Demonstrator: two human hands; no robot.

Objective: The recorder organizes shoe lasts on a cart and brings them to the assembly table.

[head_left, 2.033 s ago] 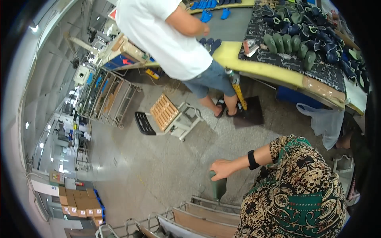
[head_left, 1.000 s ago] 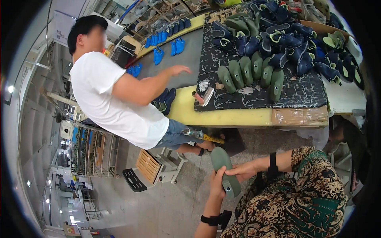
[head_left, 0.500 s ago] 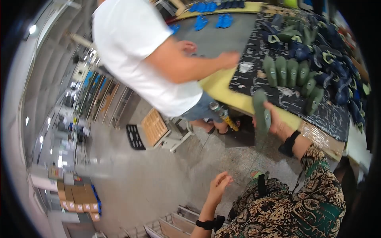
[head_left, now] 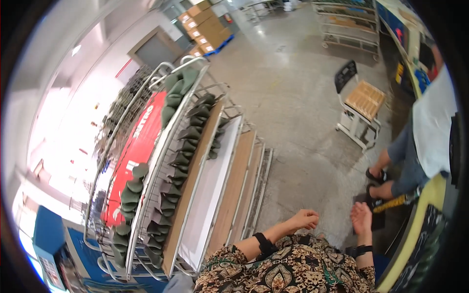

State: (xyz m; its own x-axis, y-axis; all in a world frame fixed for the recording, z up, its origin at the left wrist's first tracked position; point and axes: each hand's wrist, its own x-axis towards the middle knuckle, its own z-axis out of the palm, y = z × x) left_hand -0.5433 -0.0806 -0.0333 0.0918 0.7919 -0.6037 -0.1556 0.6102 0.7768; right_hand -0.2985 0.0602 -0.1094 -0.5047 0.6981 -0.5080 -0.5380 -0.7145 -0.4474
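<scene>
My left hand (head_left: 306, 219) is held in front of my body, fingers loosely bent and a little apart, with nothing visible in it. To its right, my right hand (head_left: 360, 218) is raised, palm showing and fingers half curled, and it is empty too. Neither hand touches anything. On my left stands a tiered metal rack (head_left: 215, 188). Dark green shoe soles (head_left: 178, 158) stand in a row along one of its shelves, and more green soles (head_left: 178, 90) lie on its top tier around a red panel (head_left: 139, 146).
A wheeled chair (head_left: 364, 100) with a wooden seat stands ahead on the right. A co-worker in a white shirt (head_left: 435, 127) stands by the yellow-edged table (head_left: 408, 244) at my right. Farther off are stacked cartons (head_left: 207, 29) and another rack (head_left: 347, 24).
My view has swung left from the worktable to the rack. The green sole held in my right hand earlier is no longer in it; that hand is now empty.
</scene>
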